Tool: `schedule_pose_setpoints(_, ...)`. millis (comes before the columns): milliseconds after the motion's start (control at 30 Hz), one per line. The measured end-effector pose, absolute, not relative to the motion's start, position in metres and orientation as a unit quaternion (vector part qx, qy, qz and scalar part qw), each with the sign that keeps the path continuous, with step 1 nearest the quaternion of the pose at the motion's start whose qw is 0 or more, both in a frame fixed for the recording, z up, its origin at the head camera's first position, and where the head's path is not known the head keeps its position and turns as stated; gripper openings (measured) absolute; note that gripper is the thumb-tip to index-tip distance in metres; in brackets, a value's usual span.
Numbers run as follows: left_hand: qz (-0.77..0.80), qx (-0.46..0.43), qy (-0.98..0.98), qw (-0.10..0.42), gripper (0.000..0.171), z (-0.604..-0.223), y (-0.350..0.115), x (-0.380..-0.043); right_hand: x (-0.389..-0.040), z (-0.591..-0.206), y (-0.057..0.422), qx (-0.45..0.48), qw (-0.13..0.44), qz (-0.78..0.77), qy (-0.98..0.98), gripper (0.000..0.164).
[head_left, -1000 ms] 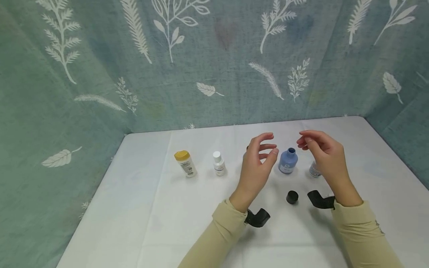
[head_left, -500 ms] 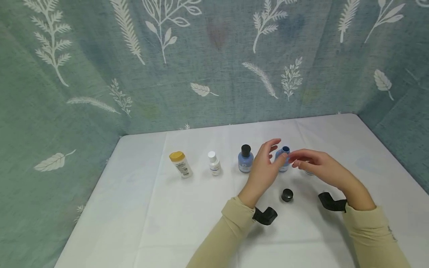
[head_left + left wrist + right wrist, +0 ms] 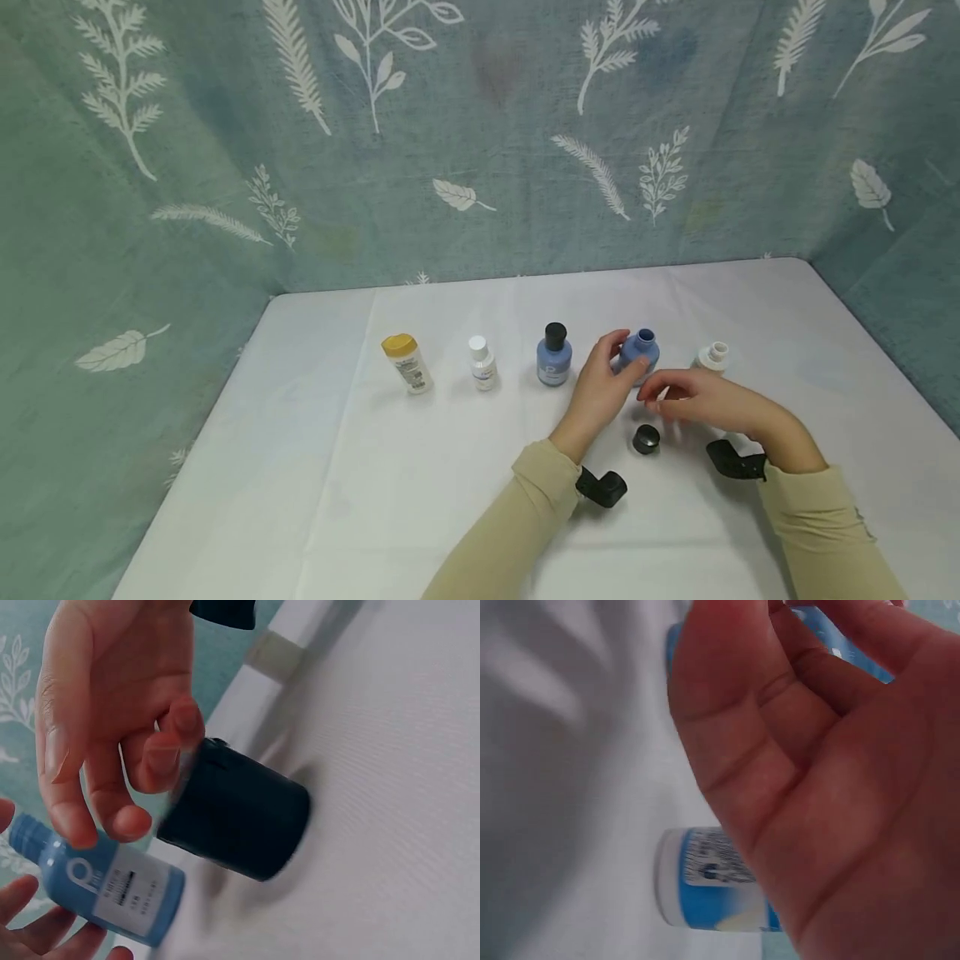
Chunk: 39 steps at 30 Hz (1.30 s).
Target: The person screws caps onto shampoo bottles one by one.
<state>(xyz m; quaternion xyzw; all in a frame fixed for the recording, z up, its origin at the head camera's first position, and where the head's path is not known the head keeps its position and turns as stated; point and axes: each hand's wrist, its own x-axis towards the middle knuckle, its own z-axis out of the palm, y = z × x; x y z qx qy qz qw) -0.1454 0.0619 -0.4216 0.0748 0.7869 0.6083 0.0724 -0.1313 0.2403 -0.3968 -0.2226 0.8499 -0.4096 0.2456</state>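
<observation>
In the head view my left hand [image 3: 600, 383] reaches around an uncapped blue bottle [image 3: 642, 348], thumb in front and fingers behind. The left wrist view shows its fingers beside the upright blue bottle [image 3: 112, 889], apparently not closed round it. My right hand [image 3: 697, 402] hovers with loosely bent fingers and nothing in them. Below it a black cap [image 3: 646, 438] lies on the table. Behind the right hand stands an uncapped white bottle [image 3: 711, 357]. In the right wrist view this bottle's blue-and-white label [image 3: 724, 881] is partly hidden by the right hand [image 3: 832, 772].
To the left stand a blue bottle with a black cap [image 3: 553, 357], a small white bottle [image 3: 483, 365] and a white bottle with a yellow cap [image 3: 407, 364]. The white-covered table [image 3: 420, 483] meets a green leaf-patterned cloth [image 3: 450, 237] at its back and sides.
My left hand has moved right, to the uncapped blue bottle. My right hand has come down and left towards the black cap, revealing the white bottle's open neck.
</observation>
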Motion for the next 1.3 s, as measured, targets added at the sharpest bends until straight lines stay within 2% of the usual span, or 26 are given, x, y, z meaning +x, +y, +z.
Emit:
schedule_pose_setpoints(267,0.59,0.11,0.791,0.118,0.052,-0.434,0.063,-0.149,-0.126,-0.402,0.231,-0.219,0.286,-0.362,0.86,0.032)
schedule_pose_setpoints(467,0.573,0.139,0.797,0.133,0.056,-0.441,0.065,-0.15,-0.12,-0.405,0.225,-0.22,0.303,-0.348,0.859,0.036)
schedule_pose_setpoints(833,0.544,0.139,0.824,0.078,0.049,-0.444,0.07,-0.151,-0.117,-0.404,0.223,-0.231,0.297,-0.365,0.851,0.029)
schedule_pose_setpoints(1133,0.571,0.125,0.809,0.067,0.046,-0.442,0.067,-0.151,-0.124,-0.405,0.222,-0.261,0.231,-0.334,0.876,0.028)
schedule_pose_setpoints(1300,0.566,0.12,0.813,0.065,0.048,-0.443,0.063,-0.152,-0.126,-0.396,0.227,-0.254,0.233,-0.355,0.869,0.031)
